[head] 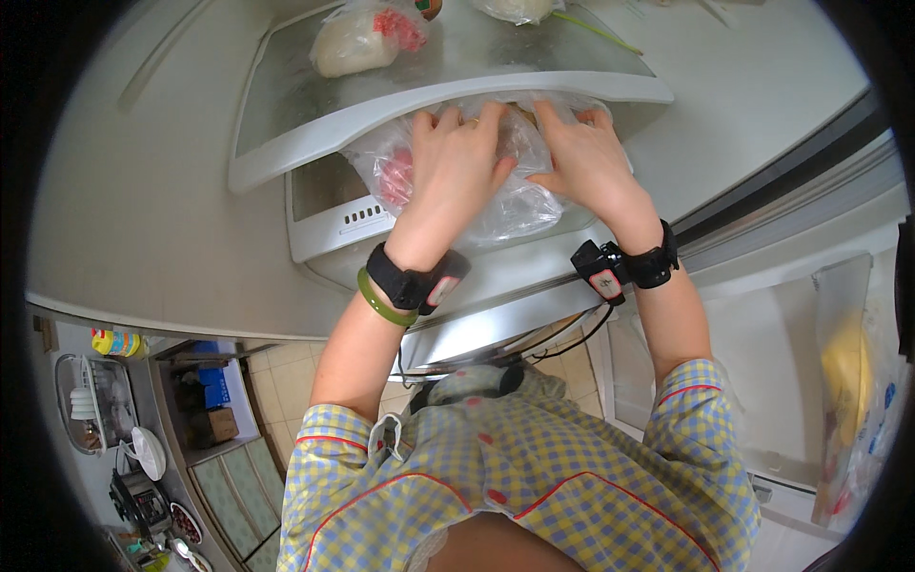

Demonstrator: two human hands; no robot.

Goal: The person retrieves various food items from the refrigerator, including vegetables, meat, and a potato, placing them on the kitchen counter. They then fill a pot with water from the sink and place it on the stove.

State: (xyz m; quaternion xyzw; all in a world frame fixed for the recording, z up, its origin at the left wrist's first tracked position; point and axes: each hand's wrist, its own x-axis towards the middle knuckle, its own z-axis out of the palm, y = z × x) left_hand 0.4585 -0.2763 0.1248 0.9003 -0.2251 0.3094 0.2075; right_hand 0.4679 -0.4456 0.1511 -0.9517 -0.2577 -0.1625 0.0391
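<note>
Both my hands reach into an open refrigerator, under the white front edge of a glass shelf [307,154]. A clear plastic bag [518,207] with pink-red patches on its left side lies on the lower shelf [343,225]. My left hand [457,154] rests on the bag's left part, fingers bent over its far side. My right hand [582,154] lies on the bag's right part, its fingers curled into the plastic. The two thumbs point towards each other. The fingertips are partly hidden, so a firm grip cannot be made out. Black straps with small devices sit on both wrists.
On the upper shelf are a bagged pale item [357,46], another pale bag [518,8] and a green stalk [597,32]. The refrigerator door [758,379] stands open at the right, with bagged yellow items [847,372] in its rack. A kitchen counter with a dish rack [93,404] is at lower left.
</note>
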